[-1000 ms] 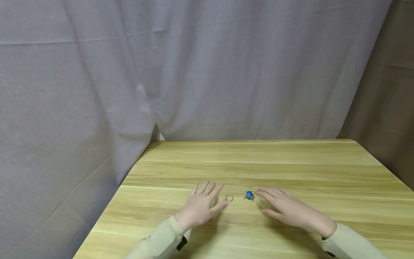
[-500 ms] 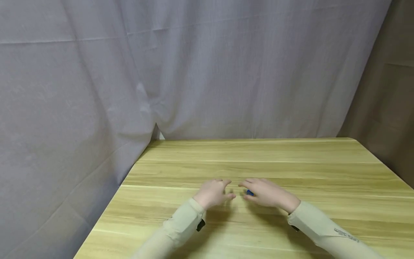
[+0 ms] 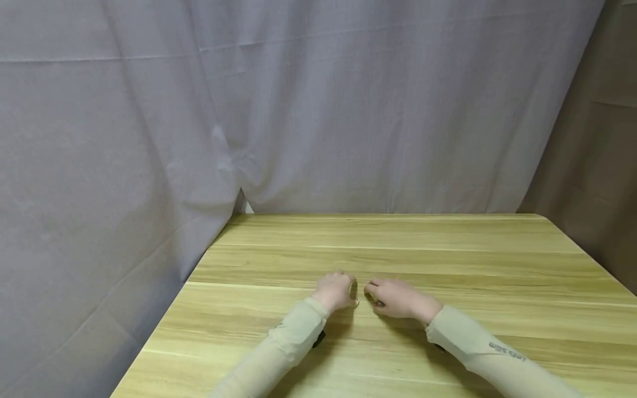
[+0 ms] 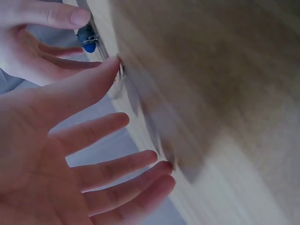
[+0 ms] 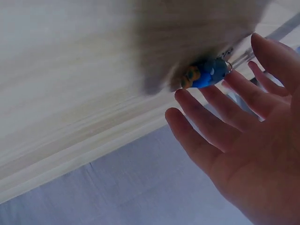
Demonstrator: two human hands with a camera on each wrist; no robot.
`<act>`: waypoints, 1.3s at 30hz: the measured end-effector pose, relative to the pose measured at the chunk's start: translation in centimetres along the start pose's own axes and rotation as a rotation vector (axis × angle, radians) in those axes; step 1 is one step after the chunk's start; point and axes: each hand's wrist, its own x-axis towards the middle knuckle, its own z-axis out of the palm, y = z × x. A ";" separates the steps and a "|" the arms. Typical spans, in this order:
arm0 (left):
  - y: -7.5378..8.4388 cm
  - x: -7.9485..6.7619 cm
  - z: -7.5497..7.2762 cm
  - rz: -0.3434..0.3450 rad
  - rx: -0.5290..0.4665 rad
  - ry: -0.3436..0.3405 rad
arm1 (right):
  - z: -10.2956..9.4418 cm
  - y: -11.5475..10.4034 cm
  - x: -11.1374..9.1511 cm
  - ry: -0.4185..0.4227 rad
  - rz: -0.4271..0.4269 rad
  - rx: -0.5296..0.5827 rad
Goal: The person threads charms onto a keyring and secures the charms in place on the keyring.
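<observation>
My left hand (image 3: 335,290) reaches over a thin metal ring (image 3: 356,302). In the left wrist view its thumb tip touches or nearly touches the ring (image 4: 122,73), and its other fingers stay spread apart. My right hand (image 3: 400,298) arches over a small keychain charm, mostly hidden from the head view. From the right wrist, the charm (image 5: 205,76) appears blue and grey with an orange end and a short metal chain. It lies close by the fingertips, and I see no pinch on it; whether they touch it is unclear.
Both hands work low over a wood-grain table (image 3: 398,237). Grey curtain cloth (image 3: 318,110) hangs behind it and along its left side. A darker brown cloth (image 3: 602,138) hangs at the right.
Both hands have come inward and down, the left to the ring and the right over the charm. Their fingers, outstretched a second ago, now bend toward the table.
</observation>
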 end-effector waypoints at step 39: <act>0.7 -0.2 0.0 0.140 -0.081 0.062 | 1.1 0.6 -0.3 0.128 -0.106 -0.085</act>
